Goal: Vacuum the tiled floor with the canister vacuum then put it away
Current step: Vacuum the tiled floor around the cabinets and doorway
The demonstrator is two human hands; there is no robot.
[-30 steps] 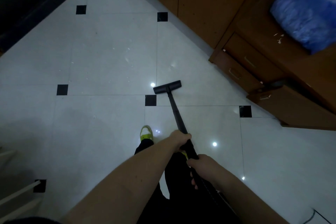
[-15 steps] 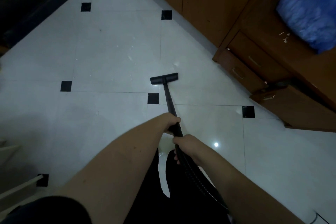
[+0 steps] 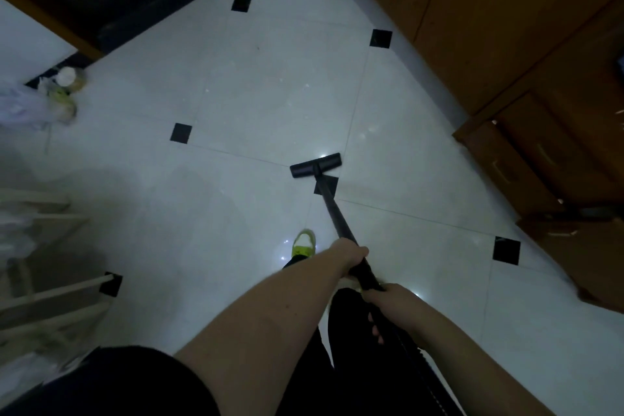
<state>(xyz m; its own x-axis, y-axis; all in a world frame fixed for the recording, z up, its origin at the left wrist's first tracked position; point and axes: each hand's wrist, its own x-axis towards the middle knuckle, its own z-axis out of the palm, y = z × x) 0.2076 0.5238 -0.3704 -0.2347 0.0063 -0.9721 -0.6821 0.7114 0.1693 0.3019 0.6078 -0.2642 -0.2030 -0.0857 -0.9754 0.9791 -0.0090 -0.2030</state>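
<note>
A black vacuum wand is gripped by both hands. The left hand is curled round the wand higher up its shaft; the right hand is wrapped round the lower grip, just behind the left, where the ribbed hose begins. The floor head lies flat on the white tiled floor, ahead of both hands, just beyond a small black inset tile.

Compared with half a second ago, the wand has been drawn back towards the body and the hands sit lower and nearer the legs, as they did a second ago. This is judged to be the return half of a push-and-pull stroke, so vacuuming appears to be under way, not finished.

A yellow-green shoe is seen just left of the left hand. Wooden cabinets stand well to the right of the hands; bags and bottles lie far to the left. The canister itself is not visible, so putting away is judged not yet begun.
</note>
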